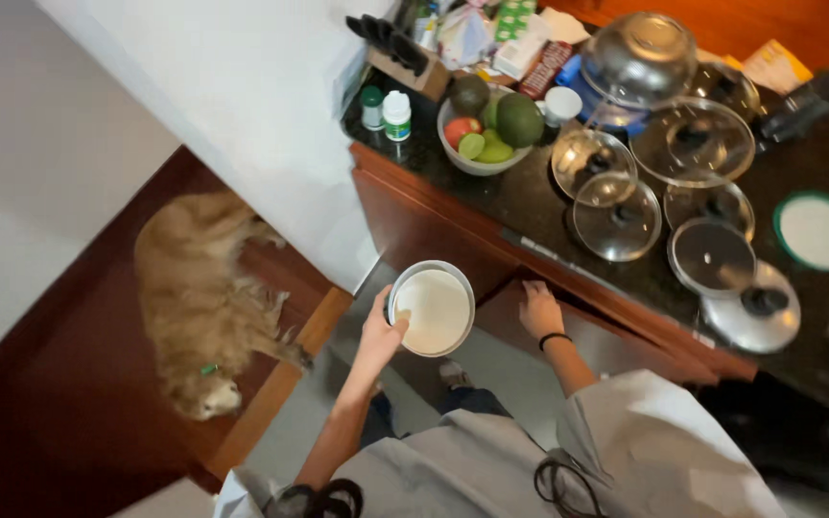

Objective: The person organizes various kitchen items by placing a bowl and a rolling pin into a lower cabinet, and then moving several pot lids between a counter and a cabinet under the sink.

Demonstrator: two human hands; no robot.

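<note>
Holding a round metal bowl (432, 309) by its near rim, the left hand (381, 336) has its grip pinched on the edge, thumb over the lip and fingers under. The bowl is white inside and hangs in the air just in front of the wooden cabinet, below the edge of the dark table (539, 206) and above the pale floor. The right hand (539, 309) lies flat on the top edge of a wooden drawer front (616, 336) — its fingers pressed together over the wood, and a dark band sits round the wrist. Whether that drawer is ajar I cannot tell.

Up on the table, well apart from both hands, lie several glass lids (616, 219) with dark knobs, some overlapping, and a metal lid (752, 309) at the near edge. A shiny upturned steel bowl (640, 56) stands behind them. A white plate with a green rim (817, 230) lies to the far right. A white fruit bowl (486, 134) holds avocados, limes and something red — beside it stand two small bottles (386, 110) with green on them, and a knife block (405, 53) sits behind.

On the dark red floor to the left, a golden dog (201, 302) lies stretched out beside a white wall.
</note>
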